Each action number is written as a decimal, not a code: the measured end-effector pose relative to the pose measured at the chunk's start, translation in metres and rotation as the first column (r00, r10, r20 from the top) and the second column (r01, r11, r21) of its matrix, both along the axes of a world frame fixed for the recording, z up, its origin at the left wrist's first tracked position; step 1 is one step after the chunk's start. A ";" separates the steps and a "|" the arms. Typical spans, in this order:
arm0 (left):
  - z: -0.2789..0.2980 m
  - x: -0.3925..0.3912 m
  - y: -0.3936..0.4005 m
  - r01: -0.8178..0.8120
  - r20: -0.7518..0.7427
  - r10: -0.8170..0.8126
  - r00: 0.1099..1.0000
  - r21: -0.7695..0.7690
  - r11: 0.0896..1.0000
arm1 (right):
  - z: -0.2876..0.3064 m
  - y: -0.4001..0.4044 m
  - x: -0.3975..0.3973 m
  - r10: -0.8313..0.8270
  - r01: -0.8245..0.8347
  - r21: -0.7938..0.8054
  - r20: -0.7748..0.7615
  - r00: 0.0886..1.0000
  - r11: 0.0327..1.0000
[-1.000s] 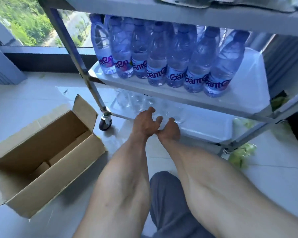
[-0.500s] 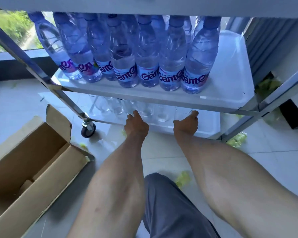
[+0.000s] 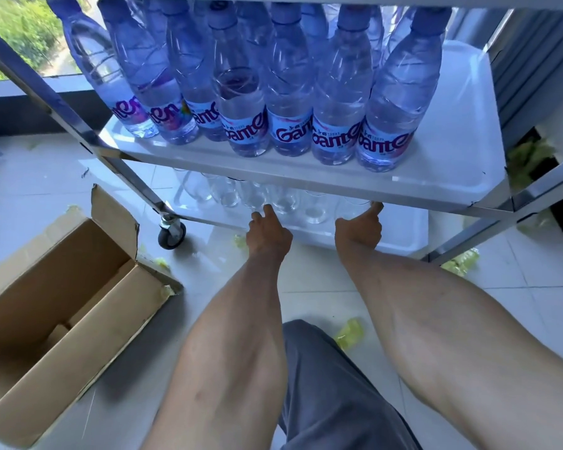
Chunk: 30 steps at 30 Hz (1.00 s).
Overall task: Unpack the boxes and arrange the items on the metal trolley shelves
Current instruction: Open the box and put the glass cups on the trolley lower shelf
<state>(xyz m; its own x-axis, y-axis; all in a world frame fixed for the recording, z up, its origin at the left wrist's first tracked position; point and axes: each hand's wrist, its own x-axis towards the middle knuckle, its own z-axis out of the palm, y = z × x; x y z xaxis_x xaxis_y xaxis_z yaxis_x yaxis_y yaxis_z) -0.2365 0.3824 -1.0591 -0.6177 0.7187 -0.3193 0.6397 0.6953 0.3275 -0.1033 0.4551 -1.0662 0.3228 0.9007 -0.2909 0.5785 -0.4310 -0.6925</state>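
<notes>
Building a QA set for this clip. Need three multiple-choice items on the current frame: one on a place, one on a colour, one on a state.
1. Where do the clear glasses stand?
A. the bottom shelf
B. inside the box
C. among the bottles

2. What colour are the bottle caps?
A. red
B. blue
C. white

3. What state is the cardboard box in?
A. taped shut
B. crushed flat
C. open, flaps up

Answers:
1. A: the glasses sit on the bottom shelf, where the left hand and right hand reach.
2. B: every cap in view is blue.
3. C: its brown inside shows.
</notes>
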 end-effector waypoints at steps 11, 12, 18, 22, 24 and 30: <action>-0.002 -0.015 -0.029 -0.030 0.010 0.030 1.000 0.000 1.000 | 0.001 -0.025 -0.011 -0.038 0.062 -0.244 0.101 0.994 0.968; -0.002 -0.020 -0.033 -0.039 0.005 0.039 0.999 0.002 0.999 | -0.001 -0.032 -0.014 -0.011 0.038 -0.261 0.105 0.994 0.965; 0.007 -0.065 -0.072 -0.140 -0.101 0.148 0.984 0.078 0.987 | -0.003 -0.077 -0.076 0.477 -0.446 -0.206 0.144 0.867 0.871; 0.004 -0.124 -0.118 -0.304 -0.218 0.325 0.920 0.124 0.945 | 0.001 -0.115 -0.146 0.728 -0.731 -0.072 0.201 0.656 0.679; -0.001 -0.156 -0.142 -0.391 -0.247 0.421 0.873 0.163 0.906 | 0.005 -0.136 -0.186 0.780 -0.807 0.025 0.239 0.578 0.590; -0.010 -0.241 -0.202 -0.611 -0.206 0.611 0.765 0.073 0.789 | 0.014 -0.207 -0.291 0.886 -0.946 0.235 0.357 0.297 0.222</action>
